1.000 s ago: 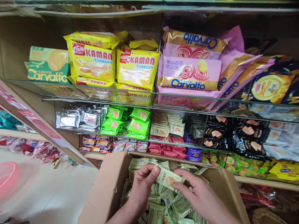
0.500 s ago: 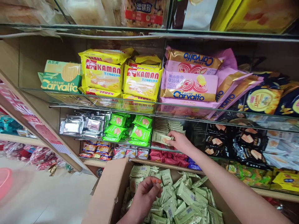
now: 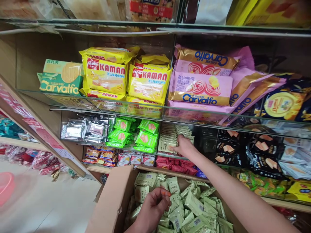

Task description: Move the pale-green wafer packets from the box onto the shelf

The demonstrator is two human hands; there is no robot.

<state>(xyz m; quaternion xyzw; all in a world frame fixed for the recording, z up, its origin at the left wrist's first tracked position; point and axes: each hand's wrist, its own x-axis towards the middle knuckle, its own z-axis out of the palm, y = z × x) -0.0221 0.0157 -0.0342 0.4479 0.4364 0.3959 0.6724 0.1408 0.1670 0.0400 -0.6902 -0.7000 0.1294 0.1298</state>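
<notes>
My right hand (image 3: 186, 147) reaches into a shelf compartment, its thumb and fingers apart. They touch the pale green snack packets (image 3: 167, 137), which stand in two rows there. Part of the right-hand row is hidden behind the hand. Above an open cardboard box (image 3: 109, 200), my left hand (image 3: 156, 205) has its fingers curled together. Something small and orange shows at its fingertips, and I cannot make out whether it is held. Loose pale green packets (image 3: 194, 202) of the same kind fill the box below it.
Bright green packets (image 3: 143, 136) sit left of the compartment, black packets (image 3: 228, 149) to its right. A glass shelf above bears yellow wafer packs (image 3: 105, 76) and pink cookie packs (image 3: 201, 87). Red packets (image 3: 176, 165) lie below. A pink basin (image 3: 6, 187) stands on the floor at left.
The packet that my right hand held by its edge now lies against the front of the left row. Those fingers have spread and moved up and back. My left hand stays nearly in place.
</notes>
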